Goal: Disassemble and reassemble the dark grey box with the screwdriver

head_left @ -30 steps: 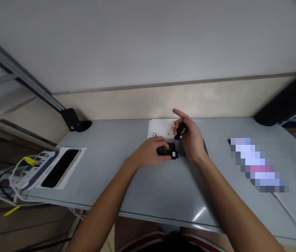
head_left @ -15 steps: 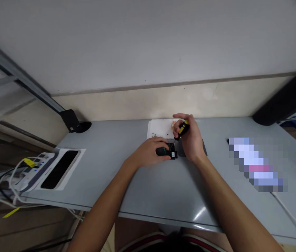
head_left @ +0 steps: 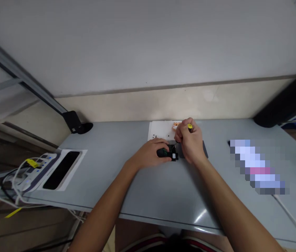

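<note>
My left hand (head_left: 149,153) is closed around a small black device (head_left: 167,153) with a green part and a white label, and holds it down on the grey table (head_left: 111,168). My right hand (head_left: 191,144) is wrapped round a small screwdriver with a yellow cap (head_left: 189,126), held upright with its tip hidden behind my fingers at the device. A dark grey mat (head_left: 205,149) lies under my right hand. Behind the hands a white sheet (head_left: 161,129) carries a few tiny dark screws and a small orange object (head_left: 175,125).
At the left edge a white power strip (head_left: 31,168) with cables sits beside a white tray with a black inset (head_left: 61,165). A black clamp base (head_left: 78,126) stands at the back left. A blurred patch (head_left: 259,166) and a white cable lie at the right, a dark object at the far right.
My right hand has closed fully over the screwdriver: the raised forefinger has come down and the handle now stands more upright. My left hand has stayed on the device.
</note>
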